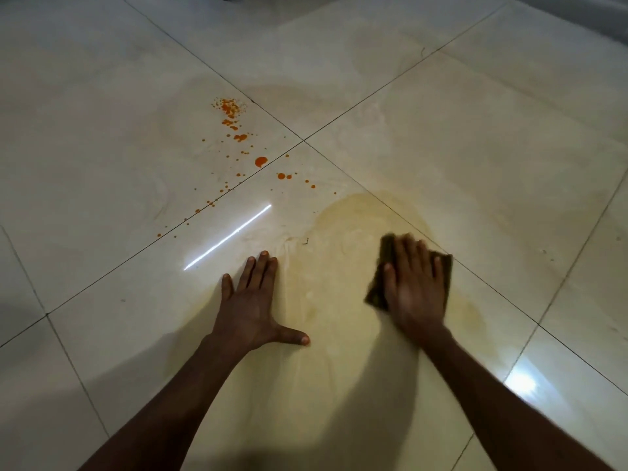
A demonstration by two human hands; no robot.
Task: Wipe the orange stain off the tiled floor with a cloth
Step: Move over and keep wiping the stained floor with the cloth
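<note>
Orange drops and splatter (261, 161) lie scattered across the glossy cream tiled floor (102, 137), running from the upper middle down to the left along a grout line. A wide pale yellowish wet smear (339, 300) covers the tile in front of me. My right hand (416, 287) presses flat, fingers straight, on a dark brownish cloth (378, 289) at the smear's right side; the hand looks motion-blurred. My left hand (253, 302) rests flat on the floor with fingers spread, left of the smear and apart from the cloth.
Dark grout lines cross at a junction (303, 141) just right of the splatter. Bright light reflections show on the tiles, a streak (227, 236) near my left hand and a patch (525, 382) at the lower right.
</note>
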